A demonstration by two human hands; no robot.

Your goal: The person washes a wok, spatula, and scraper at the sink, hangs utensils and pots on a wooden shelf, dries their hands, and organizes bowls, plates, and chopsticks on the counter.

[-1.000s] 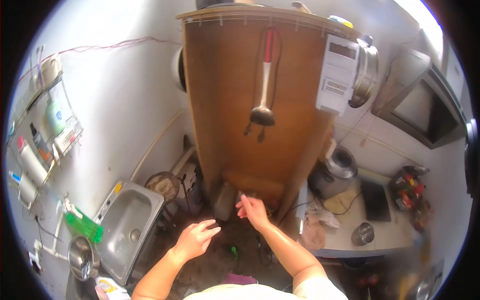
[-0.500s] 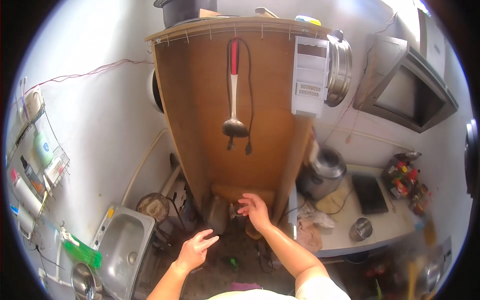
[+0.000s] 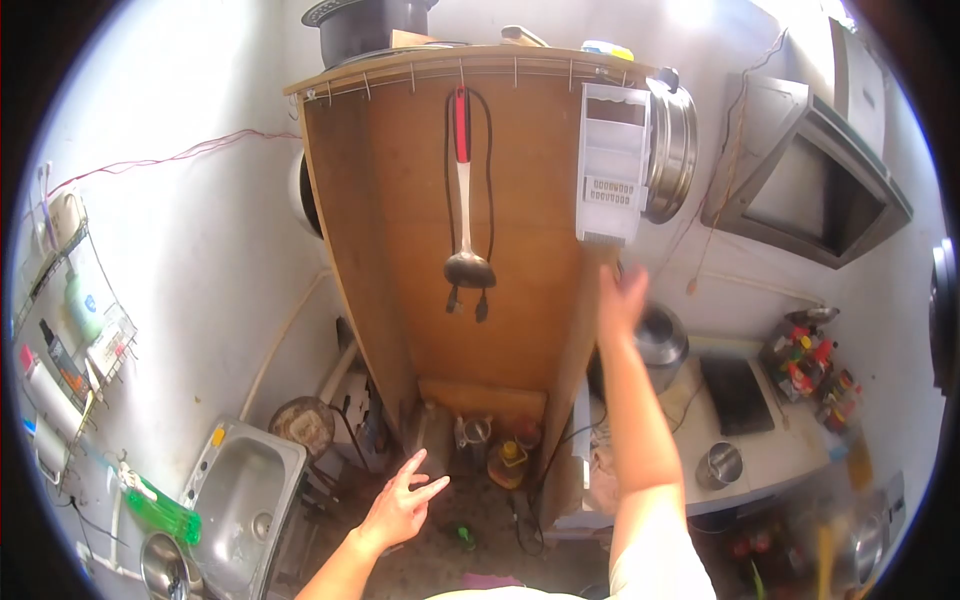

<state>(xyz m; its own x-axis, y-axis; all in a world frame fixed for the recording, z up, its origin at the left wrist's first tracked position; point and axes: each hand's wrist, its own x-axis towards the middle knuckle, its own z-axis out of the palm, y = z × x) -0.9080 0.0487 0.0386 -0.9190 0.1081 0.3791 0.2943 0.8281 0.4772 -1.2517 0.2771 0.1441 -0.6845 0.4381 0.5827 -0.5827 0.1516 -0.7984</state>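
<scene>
My left hand (image 3: 397, 508) hovers over the floor in front of the wooden cabinet, its fingers stretched apart and nothing in them. Raised beside the cabinet's right side panel is my right hand (image 3: 622, 300), just below a white plastic grater (image 3: 612, 165). Motion blurs it, but its thumb and fingers show apart, and I see nothing held. Between the hands and above them, a ladle (image 3: 466, 262) with a red and black handle hangs on the cabinet (image 3: 540, 260), along with a dark cord. Behind my right forearm stands a silver and dark cooker (image 3: 660, 340), partly hidden.
A steel sink (image 3: 235, 500) lies at the left, under a wire rack of bottles (image 3: 85, 305). On the right counter (image 3: 690, 500) are a black flat panel (image 3: 737, 392), a metal cup (image 3: 720, 464) and several condiment jars (image 3: 803, 350). An oil bottle (image 3: 510, 462) stands low by the cabinet.
My right hand has moved up and to the right, from low before the cabinet to its right side. My left hand has shifted slightly right. The view has tilted a little upward.
</scene>
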